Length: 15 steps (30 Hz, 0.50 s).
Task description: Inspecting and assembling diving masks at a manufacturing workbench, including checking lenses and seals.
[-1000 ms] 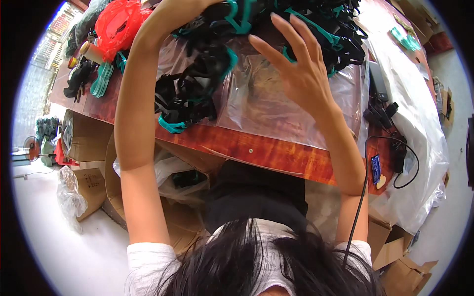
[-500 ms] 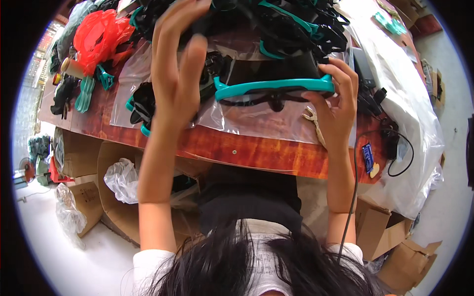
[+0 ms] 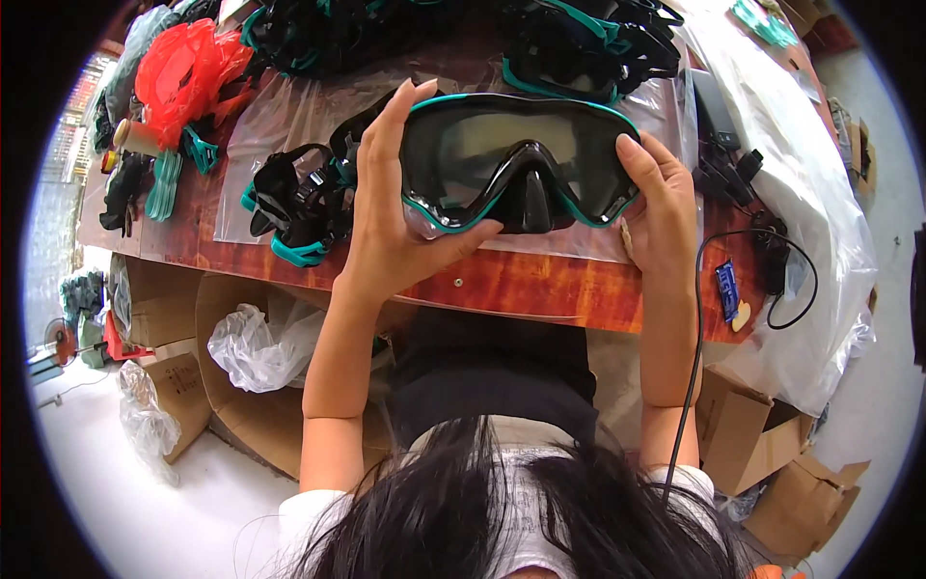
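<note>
Below the glossy reddish-brown wooden table (image 3: 550, 280), at left, crumpled clear plastic (image 3: 256, 352) is seen in the mouth of an open brown cardboard box (image 3: 258, 425). By the left hand (image 3: 381, 222), thumb and fingers parted widely, the left end of a teal-rimmed black diving mask (image 3: 521, 159) is held above the table. Its lens is dark and glossy; its long axis is set left to right, nose pocket pointed toward the table's near edge. Its right end is gripped by the right hand (image 3: 663, 198).

left grip (image 3: 378, 232) — fingers (image 3: 388, 135) are pointing up, thumb (image 3: 463, 246) is stretching inward | right grip (image 3: 667, 203) — thumb is angling inward, fingers are curling behind | forearms (image 3: 338, 357) are extending forward
</note>
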Each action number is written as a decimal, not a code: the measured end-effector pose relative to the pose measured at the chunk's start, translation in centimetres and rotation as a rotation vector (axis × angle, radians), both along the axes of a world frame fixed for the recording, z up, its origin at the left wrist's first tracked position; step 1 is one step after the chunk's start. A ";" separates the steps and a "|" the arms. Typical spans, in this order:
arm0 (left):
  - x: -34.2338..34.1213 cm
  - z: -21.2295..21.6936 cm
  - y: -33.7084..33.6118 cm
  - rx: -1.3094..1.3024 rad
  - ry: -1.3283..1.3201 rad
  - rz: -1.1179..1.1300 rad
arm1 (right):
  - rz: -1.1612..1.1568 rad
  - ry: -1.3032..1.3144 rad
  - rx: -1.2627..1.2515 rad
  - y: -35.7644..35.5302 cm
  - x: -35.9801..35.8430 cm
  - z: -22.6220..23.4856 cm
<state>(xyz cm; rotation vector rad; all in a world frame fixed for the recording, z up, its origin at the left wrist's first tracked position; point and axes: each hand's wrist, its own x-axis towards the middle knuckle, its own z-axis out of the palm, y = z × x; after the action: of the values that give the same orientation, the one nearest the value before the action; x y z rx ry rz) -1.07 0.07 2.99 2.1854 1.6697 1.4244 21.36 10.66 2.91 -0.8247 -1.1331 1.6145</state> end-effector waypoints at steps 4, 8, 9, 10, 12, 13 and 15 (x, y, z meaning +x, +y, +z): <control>0.1 -0.3 0.0 -0.007 -0.114 -0.005 | 0.148 0.138 -0.141 0.3 0.9 -0.1; 0.6 0.0 -0.3 -0.006 -0.145 0.034 | 0.153 0.127 -0.151 0.0 0.9 0.0; 0.6 -0.1 -0.2 -0.006 -0.144 0.034 | 0.135 0.128 -0.151 0.0 0.8 -0.1; 0.5 -0.2 -0.2 0.006 -0.152 0.028 | 0.118 0.129 -0.150 -0.1 0.7 -0.2; 0.5 -0.2 0.0 0.018 -0.159 0.022 | 0.117 0.131 -0.149 0.0 0.6 -0.3; 0.4 -0.2 -0.1 0.020 -0.158 0.026 | 0.118 0.134 -0.151 0.0 0.5 -0.4; 0.3 0.0 0.0 0.021 -0.153 0.033 | 0.130 0.140 -0.154 0.1 0.4 -0.3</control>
<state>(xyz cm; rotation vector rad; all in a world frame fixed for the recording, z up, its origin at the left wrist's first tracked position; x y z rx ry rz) -0.73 0.05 2.98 2.0096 1.6539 1.5802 21.75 10.79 2.63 -0.7353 -0.9895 1.8561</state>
